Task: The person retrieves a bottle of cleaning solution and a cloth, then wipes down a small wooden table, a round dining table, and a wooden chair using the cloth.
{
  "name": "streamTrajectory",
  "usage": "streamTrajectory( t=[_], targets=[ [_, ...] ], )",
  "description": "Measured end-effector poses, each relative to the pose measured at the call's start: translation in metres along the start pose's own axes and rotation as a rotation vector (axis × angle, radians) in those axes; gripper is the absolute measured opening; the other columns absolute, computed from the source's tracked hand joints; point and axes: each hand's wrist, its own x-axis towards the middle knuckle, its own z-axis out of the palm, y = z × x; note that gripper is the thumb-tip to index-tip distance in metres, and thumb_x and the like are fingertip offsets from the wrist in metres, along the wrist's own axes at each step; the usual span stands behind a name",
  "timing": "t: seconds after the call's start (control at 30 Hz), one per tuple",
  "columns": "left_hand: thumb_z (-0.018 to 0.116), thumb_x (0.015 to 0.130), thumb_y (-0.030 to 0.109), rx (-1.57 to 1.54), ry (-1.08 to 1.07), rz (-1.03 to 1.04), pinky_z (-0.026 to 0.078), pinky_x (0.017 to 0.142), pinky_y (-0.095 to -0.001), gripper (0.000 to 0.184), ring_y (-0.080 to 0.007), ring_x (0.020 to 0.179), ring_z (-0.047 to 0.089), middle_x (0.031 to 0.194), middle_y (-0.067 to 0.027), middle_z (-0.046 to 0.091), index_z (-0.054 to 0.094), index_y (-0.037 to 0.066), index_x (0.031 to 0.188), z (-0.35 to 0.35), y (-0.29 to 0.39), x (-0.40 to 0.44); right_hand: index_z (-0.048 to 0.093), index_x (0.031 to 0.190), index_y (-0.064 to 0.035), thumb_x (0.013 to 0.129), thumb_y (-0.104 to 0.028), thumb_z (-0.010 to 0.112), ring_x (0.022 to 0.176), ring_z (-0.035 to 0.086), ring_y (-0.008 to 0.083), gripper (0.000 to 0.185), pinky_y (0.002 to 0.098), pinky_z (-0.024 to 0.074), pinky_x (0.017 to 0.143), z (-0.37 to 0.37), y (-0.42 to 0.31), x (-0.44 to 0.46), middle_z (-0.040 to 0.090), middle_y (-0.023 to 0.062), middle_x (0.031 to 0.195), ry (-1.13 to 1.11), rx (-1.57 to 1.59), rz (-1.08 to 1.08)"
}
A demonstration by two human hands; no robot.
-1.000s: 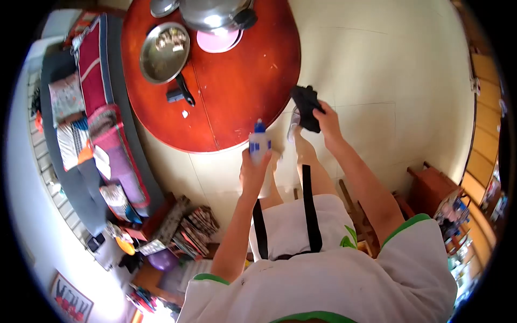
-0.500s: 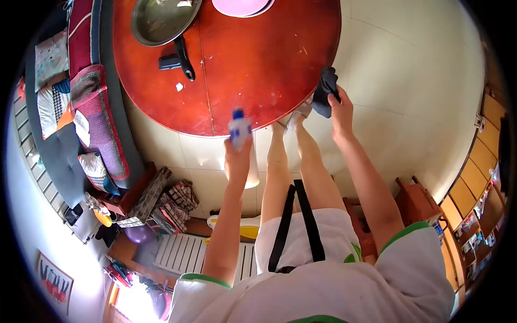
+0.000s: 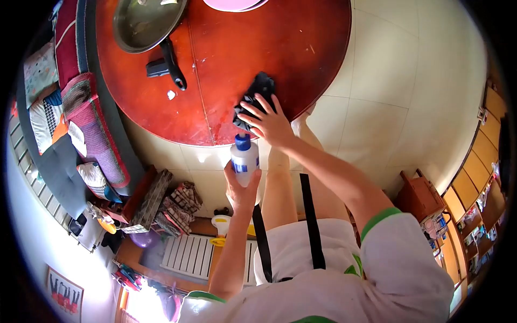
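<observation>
My left hand (image 3: 242,188) is wrapped round a white bottle (image 3: 245,157) with a blue cap, held upright just off the front edge of the round red table (image 3: 291,48). On the tabletop near that edge lies a black cloth (image 3: 256,100). My right hand (image 3: 271,125) rests on the cloth with its fingers spread, pressing it against the wood. The bottle's cap is just below the cloth in view, close to my right hand.
A frying pan (image 3: 145,24) stands on the table at the upper left, a black object (image 3: 157,68) beside its handle. Pink plates (image 3: 235,4) show at the top. A sofa (image 3: 69,171) stands left, a wooden stool (image 3: 420,195) at the right.
My right hand has moved left with the black cloth, from beyond the table's right edge onto the tabletop. The bottle in my left hand is now lower in view, off the table's edge.
</observation>
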Motion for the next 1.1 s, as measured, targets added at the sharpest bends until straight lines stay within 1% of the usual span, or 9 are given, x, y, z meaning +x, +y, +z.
streamTrajectory(
  t=[0.07,0.23,0.37,0.47,0.6,0.77,0.93,1.0,1.1],
  targets=[
    [0.078,0.075,0.031,0.037,-0.001,0.053,0.046,0.090,-0.0418,0.071,-0.0287,0.103,0.059,0.113,-0.0150,0.058,0.041,0.008,0.131,0.009,0.012,0.013,0.059,0.123,-0.0205,0.082,-0.024,0.064,0.135,0.036,0.0320,0.042,0.0563,0.0236,0.111,-0.001,0.028,0.024,0.040,0.0003,0.147,0.071,0.000,-0.171],
    [0.079,0.075,0.032,-0.176,0.024,0.092,0.047,0.089,-0.0399,0.073,-0.0261,0.103,0.059,0.114,-0.0152,0.058,0.041,0.007,0.131,0.026,0.027,0.025,0.061,0.107,-0.0129,0.080,-0.012,0.058,0.115,0.049,0.0335,0.028,0.0540,0.0357,0.097,-0.113,0.134,0.123,0.055,0.0108,0.120,0.388,-0.566,0.119],
    [0.079,0.076,0.034,-0.241,0.003,0.063,0.046,0.090,-0.0397,0.075,-0.0253,0.106,0.055,0.116,-0.0151,0.055,0.038,0.004,0.132,0.028,0.033,0.018,0.048,0.136,-0.0142,0.087,-0.017,0.059,0.135,0.030,0.0387,0.051,0.0488,0.0256,0.112,-0.143,0.226,0.124,0.036,0.0188,0.146,0.337,-0.607,0.464],
    [0.078,0.077,0.033,-0.368,0.000,0.045,0.043,0.094,-0.0389,0.078,-0.0222,0.110,0.050,0.119,-0.0127,0.050,0.034,0.002,0.134,0.027,0.020,0.011,0.057,0.119,-0.0080,0.086,-0.023,0.056,0.107,0.050,0.0429,0.036,0.0547,0.0361,0.092,-0.099,0.200,0.129,0.051,0.0208,0.128,0.831,-0.656,0.370],
    [0.079,0.077,0.040,-0.556,0.096,0.043,0.037,0.100,-0.0412,0.093,-0.0250,0.118,0.045,0.129,-0.0137,0.043,0.025,0.001,0.142,0.018,0.018,0.004,0.057,0.114,-0.0101,0.073,-0.020,0.068,0.104,0.052,0.0380,0.043,0.0532,0.0394,0.083,-0.028,0.040,0.149,0.053,0.0186,0.117,0.582,-0.261,0.215],
    [0.078,0.076,0.048,-0.420,0.211,0.063,0.038,0.100,-0.0417,0.099,-0.0267,0.119,0.045,0.130,-0.0148,0.043,0.023,0.001,0.143,0.002,0.020,0.005,0.057,0.125,-0.0152,0.067,-0.022,0.073,0.132,0.040,0.0326,0.060,0.0473,0.0304,0.111,0.086,-0.056,0.077,0.046,0.0091,0.141,0.099,0.033,-0.228],
    [0.078,0.078,0.041,-0.334,0.131,0.118,0.040,0.095,-0.0387,0.086,-0.0239,0.112,0.047,0.123,-0.0129,0.046,0.031,0.000,0.137,0.006,0.022,0.013,0.064,0.116,-0.0186,0.080,-0.019,0.061,0.131,0.043,0.0204,0.036,0.0418,0.0270,0.114,0.067,0.010,-0.003,0.052,0.0004,0.136,0.090,0.172,-0.347],
    [0.077,0.079,0.033,-0.379,0.038,0.084,0.043,0.092,-0.0373,0.074,-0.0219,0.107,0.050,0.117,-0.0109,0.051,0.037,0.002,0.134,0.020,0.032,0.018,0.065,0.113,-0.0190,0.080,-0.018,0.063,0.124,0.048,0.0219,0.033,0.0446,0.0324,0.108,-0.034,0.064,0.016,0.057,0.0009,0.129,-0.139,0.096,-0.142],
    [0.077,0.077,0.034,-0.093,-0.093,0.069,0.048,0.086,-0.0393,0.071,-0.0240,0.099,0.059,0.107,-0.0142,0.060,0.042,0.006,0.132,0.041,0.037,0.033,0.062,0.119,-0.0175,0.079,-0.008,0.062,0.116,0.049,0.0338,0.042,0.0500,0.0362,0.102,-0.107,0.166,0.045,0.053,0.0080,0.130,0.277,-0.338,0.032]
  ],
)
